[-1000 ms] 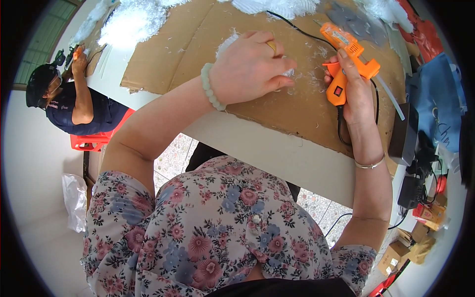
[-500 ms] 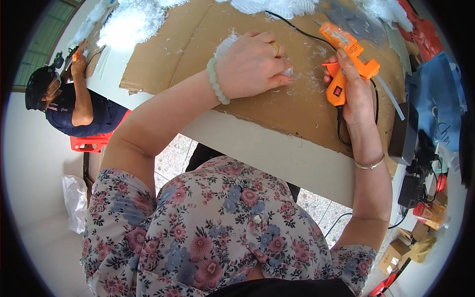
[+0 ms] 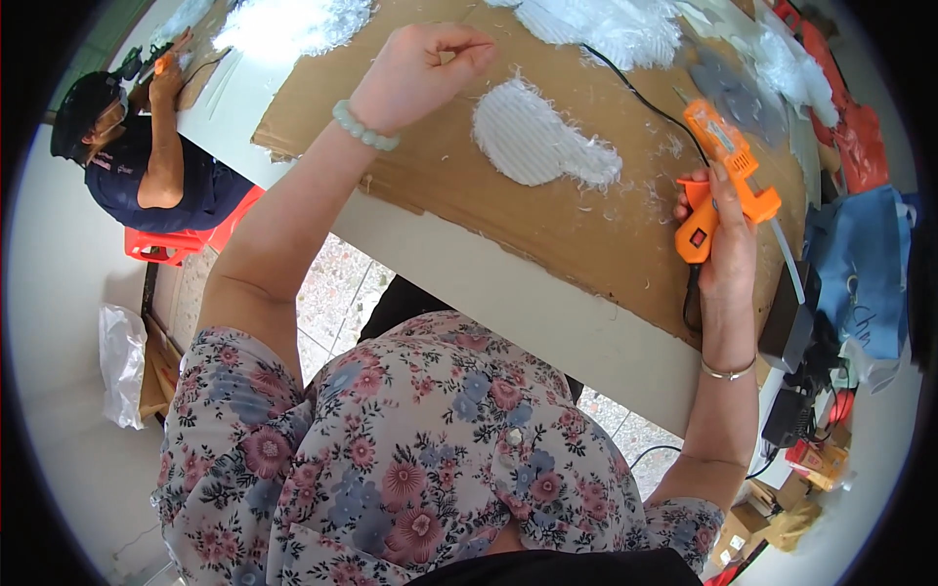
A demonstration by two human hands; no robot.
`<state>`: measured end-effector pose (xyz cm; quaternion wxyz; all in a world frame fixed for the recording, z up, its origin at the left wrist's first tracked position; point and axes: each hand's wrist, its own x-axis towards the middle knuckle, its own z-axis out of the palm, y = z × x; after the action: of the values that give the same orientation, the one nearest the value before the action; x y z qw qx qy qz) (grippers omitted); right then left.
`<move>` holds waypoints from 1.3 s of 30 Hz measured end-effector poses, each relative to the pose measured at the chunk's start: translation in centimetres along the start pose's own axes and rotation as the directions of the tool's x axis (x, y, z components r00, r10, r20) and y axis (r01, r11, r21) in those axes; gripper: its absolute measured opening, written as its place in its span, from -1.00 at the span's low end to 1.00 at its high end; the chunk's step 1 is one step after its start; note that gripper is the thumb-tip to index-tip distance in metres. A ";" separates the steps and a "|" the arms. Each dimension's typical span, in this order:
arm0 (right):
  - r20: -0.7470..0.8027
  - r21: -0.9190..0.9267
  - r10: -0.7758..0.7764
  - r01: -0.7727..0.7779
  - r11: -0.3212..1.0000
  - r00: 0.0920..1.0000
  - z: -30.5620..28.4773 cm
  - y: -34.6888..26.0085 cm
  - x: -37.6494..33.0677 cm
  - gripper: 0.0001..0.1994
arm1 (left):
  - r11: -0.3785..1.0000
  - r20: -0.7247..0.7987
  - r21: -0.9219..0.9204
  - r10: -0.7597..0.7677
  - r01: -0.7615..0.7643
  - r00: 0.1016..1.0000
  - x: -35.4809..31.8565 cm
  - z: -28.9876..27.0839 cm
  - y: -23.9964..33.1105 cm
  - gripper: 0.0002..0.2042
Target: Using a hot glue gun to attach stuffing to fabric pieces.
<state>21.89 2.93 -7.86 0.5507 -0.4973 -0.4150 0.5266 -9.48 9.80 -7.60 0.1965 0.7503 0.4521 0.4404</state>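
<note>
My right hand (image 3: 733,230) grips an orange hot glue gun (image 3: 721,146) at the right of the cardboard. Its nozzle points away from me, and a whitish glue stick (image 3: 788,262) sticks out of its back. A white, ribbed, fluffy fabric piece (image 3: 528,132) lies flat on the cardboard, rounded with a narrower tail to the right. Up and left of that piece, my left hand (image 3: 415,78) hangs in the air with thumb and fingers pinched together. Whatever may be between the fingertips is too small to make out.
Brown cardboard (image 3: 430,181) covers the white table (image 3: 508,273). White fluffy material (image 3: 606,29) and a bright white pile (image 3: 293,24) sit at the far side. The gun's black cord (image 3: 635,88) crosses the cardboard. A blue bag (image 3: 860,264) hangs right; a seated person (image 3: 156,186) works at left.
My left hand has come off the white fabric piece and moved up and left, uncovering it. The glue gun in my right hand sits slightly lower and farther right in view.
</note>
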 end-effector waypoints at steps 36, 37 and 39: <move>0.258 -0.450 0.074 0.052 0.892 0.963 8.8 3.7 -0.9 -0.63 | 0.896 0.297 0.288 0.253 -0.339 0.921 -1.4 1.7 -5.0 -0.91; 0.262 -0.450 0.068 0.060 0.891 0.963 8.9 3.8 -1.0 -0.62 | 0.900 0.292 0.279 0.253 -0.336 0.922 -1.5 1.6 -5.1 -0.91; 0.268 -0.451 0.061 0.069 0.890 0.962 9.0 3.9 -1.1 -0.62 | 0.904 0.285 0.271 0.253 -0.331 0.924 -1.6 1.5 -5.1 -0.91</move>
<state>12.29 2.65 -10.15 0.3566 -0.5339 -0.6002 0.4769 -11.17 11.19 -12.73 0.0595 0.8798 0.3704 0.2919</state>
